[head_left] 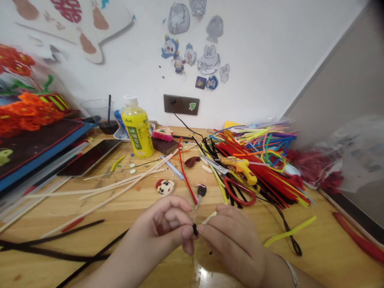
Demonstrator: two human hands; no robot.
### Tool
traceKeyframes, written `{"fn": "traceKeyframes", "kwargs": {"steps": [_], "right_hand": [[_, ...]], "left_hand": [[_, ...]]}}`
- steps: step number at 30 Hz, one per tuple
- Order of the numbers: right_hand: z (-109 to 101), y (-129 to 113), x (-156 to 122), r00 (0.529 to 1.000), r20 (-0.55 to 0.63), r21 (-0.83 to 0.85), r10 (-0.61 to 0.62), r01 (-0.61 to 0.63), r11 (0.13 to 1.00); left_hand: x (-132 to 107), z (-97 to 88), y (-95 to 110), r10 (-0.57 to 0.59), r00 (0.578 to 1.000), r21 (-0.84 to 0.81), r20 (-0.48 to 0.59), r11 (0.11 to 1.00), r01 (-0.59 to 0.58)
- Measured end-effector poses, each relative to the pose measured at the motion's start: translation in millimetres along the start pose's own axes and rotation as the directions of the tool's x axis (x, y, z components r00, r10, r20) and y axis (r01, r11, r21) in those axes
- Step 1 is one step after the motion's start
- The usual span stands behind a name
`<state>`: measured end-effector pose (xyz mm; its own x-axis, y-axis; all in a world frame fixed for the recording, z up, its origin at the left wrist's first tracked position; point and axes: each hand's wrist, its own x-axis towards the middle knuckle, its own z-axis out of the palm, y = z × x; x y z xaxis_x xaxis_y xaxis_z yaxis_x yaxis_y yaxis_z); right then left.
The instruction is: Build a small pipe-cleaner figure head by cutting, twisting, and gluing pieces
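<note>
My left hand [169, 228] pinches a small black fuzzy piece [195, 229] between thumb and fingertips, above the table's front part. From the other side my right hand [235, 236] closes its fingers at the same piece, touching its right edge. A short cream strip [209, 217] shows at the top of my right hand; whether it is held I cannot tell. Just beyond my hands lie a key with a black head [202, 191] and a red pipe cleaner [186, 176]. Left of these sits a small cream face ornament with red on top [164, 187].
Red-handled scissors [240, 194] and a yellow glue gun [247, 171] lie among many pipe cleaners [270, 176] on the right. A yellow drink bottle [138, 130], a tablet [90, 158] and cream strips [120, 186] are left. Black pipe cleaners [54, 253] lie front left.
</note>
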<state>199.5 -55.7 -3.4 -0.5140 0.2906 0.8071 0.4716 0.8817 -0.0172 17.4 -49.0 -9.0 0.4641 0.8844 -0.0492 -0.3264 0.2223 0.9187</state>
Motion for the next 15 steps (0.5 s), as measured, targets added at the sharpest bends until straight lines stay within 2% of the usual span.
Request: {"fn": "traceKeyframes", "kwargs": {"steps": [15], "right_hand": [[-1.6,-0.4,0.6,1.000,0.018,0.009,-0.020,0.020,1.000]], "left_hand": [[-1.6,-0.6,-2.2,0.002,1.000,0.011,0.009,1.000,-0.002]]}}
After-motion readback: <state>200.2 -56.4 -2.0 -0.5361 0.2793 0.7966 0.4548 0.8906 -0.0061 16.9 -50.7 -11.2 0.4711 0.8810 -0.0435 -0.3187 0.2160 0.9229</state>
